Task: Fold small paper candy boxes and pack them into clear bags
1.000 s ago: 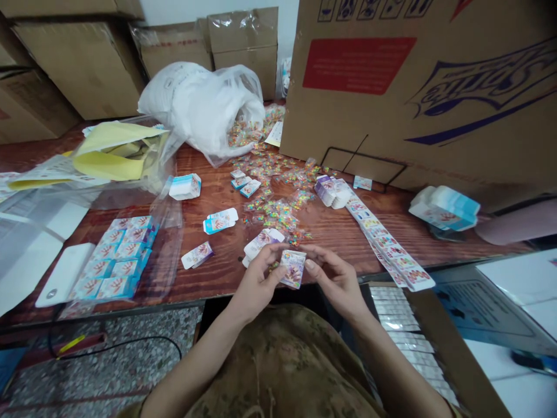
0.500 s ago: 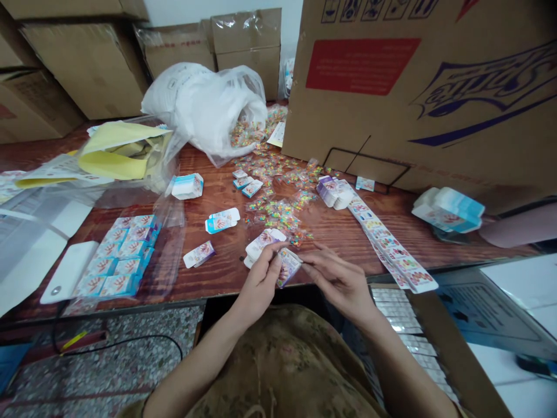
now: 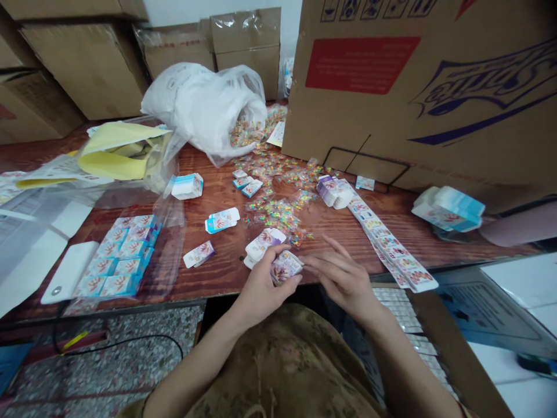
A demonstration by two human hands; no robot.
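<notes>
A small white and purple carton (image 3: 286, 268) lies in my left hand (image 3: 261, 290), with the thumb along its near side and the fingers behind it. My right hand (image 3: 342, 278) is at the carton's right end, fingers stretched out and fingertips by its edge; whether they touch it is unclear. Just behind my left hand, flat cartons (image 3: 265, 241) of the same purple kind lie on the table. Farther back are small clear packets of coloured beads (image 3: 282, 213). A loose purple carton (image 3: 199, 254) and a blue carton (image 3: 221, 220) lie to the left.
Closed small boxes (image 3: 126, 255) stand in rows at the left. A white sack (image 3: 204, 104) spills packets at the back. Printed strips (image 3: 387, 238) run toward the right edge beside stacked purple cartons (image 3: 334, 191). A large cardboard box (image 3: 357, 116) fills the back right; blue cartons (image 3: 450, 209) stand before it.
My left hand has shifted its grip, and its thumb has moved down to the carton's near side. The carton has tilted flatter. My right fingers have spread and loosened from its end.
</notes>
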